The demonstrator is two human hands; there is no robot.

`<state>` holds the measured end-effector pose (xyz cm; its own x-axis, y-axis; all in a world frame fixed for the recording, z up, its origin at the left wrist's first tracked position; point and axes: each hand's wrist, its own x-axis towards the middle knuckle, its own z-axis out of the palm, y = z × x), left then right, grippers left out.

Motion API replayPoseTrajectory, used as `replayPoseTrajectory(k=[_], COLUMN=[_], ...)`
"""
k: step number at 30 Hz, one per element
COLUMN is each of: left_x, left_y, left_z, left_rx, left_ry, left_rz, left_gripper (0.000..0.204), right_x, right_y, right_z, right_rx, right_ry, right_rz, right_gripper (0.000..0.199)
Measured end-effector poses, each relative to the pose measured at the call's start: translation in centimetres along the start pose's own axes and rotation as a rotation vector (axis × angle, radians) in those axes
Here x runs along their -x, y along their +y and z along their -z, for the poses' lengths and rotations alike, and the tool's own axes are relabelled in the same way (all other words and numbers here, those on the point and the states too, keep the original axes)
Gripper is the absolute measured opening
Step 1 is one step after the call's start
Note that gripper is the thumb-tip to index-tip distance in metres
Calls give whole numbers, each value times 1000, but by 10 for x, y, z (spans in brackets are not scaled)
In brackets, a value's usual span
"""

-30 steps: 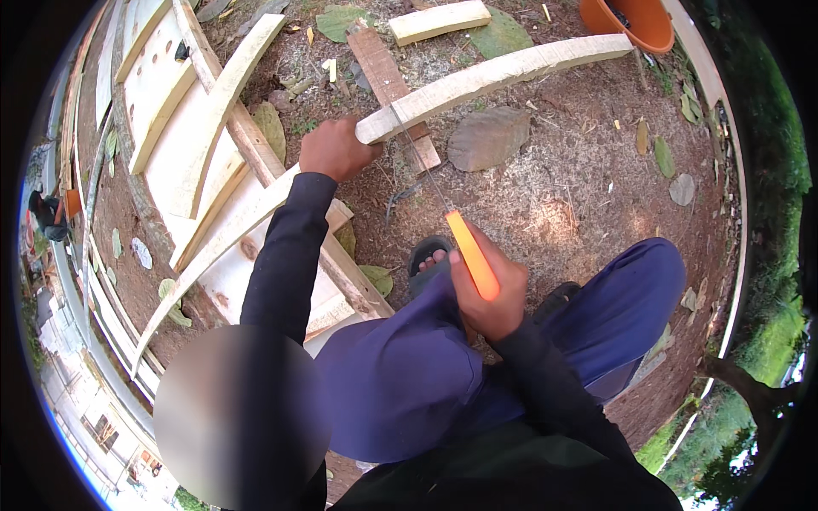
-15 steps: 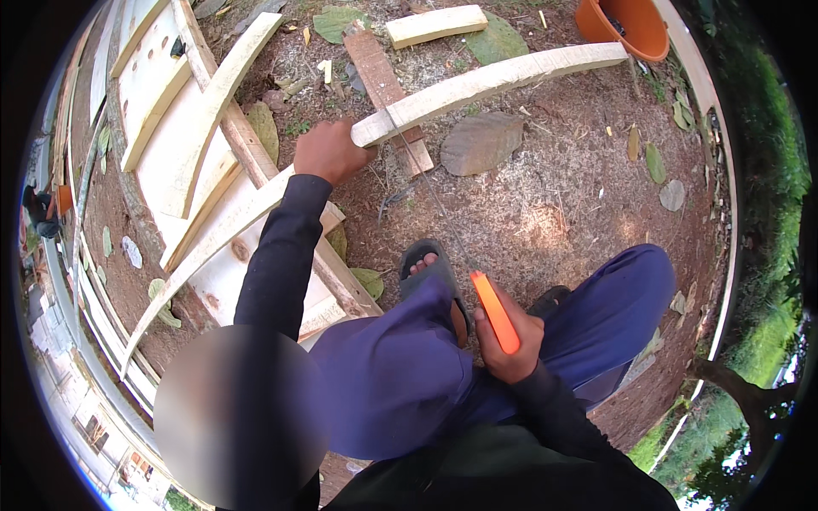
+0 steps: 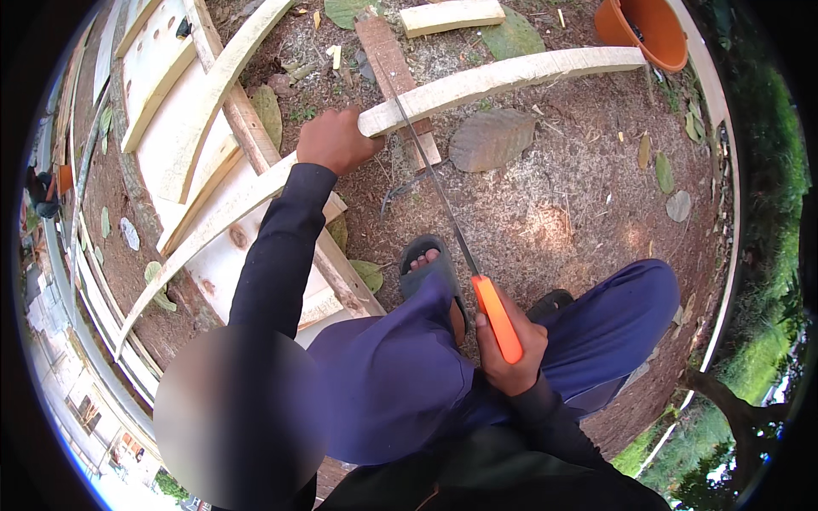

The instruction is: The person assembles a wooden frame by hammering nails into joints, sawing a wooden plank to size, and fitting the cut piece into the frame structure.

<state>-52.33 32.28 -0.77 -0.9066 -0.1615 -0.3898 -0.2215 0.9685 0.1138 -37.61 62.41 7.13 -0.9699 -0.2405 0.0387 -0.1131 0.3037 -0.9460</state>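
A long, curved strip of pale wood [image 3: 511, 75] runs from the lower left up to the far right. My left hand [image 3: 336, 143] is closed around it, just left of where a reddish-brown board [image 3: 385, 58] lies beneath. In my right hand [image 3: 513, 347] is the orange handle of a handsaw [image 3: 446, 204]. The saw's thin blade reaches up and away to the left, crossing the curved strip close to my left hand. Whether the teeth have cut into the wood is too small to tell.
On the left lie pale boards and curved wood pieces [image 3: 213, 102]. A short wood block [image 3: 452, 17] and an orange bucket [image 3: 643, 32] are at the far side. Large dry leaves [image 3: 492, 141] and sawdust cover the soil. My sandalled foot [image 3: 423, 260] is below the saw blade.
The saw blade's angle looks slightly different across the strip, and the handle has shifted a little toward me. The whole view has moved slightly; both hands keep their grips.
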Motion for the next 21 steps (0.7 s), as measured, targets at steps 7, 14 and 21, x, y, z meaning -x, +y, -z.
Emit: replayPoseTrajectory(k=[7, 14, 21], left_x=[-2, 0, -2], left_y=[10, 9, -2], left_z=[6, 6, -9], left_rx=[37, -32, 7], left_ry=[-17, 30, -14], left_rz=[19, 3, -8], left_gripper=[56, 58, 60], right_x=[-127, -25, -80], right_y=[22, -6, 12], right_z=[-66, -11, -50], right_rx=[-37, -40, -33], right_ry=[22, -7, -3], right_rz=[-74, -129, -78], right_gripper=[31, 42, 41])
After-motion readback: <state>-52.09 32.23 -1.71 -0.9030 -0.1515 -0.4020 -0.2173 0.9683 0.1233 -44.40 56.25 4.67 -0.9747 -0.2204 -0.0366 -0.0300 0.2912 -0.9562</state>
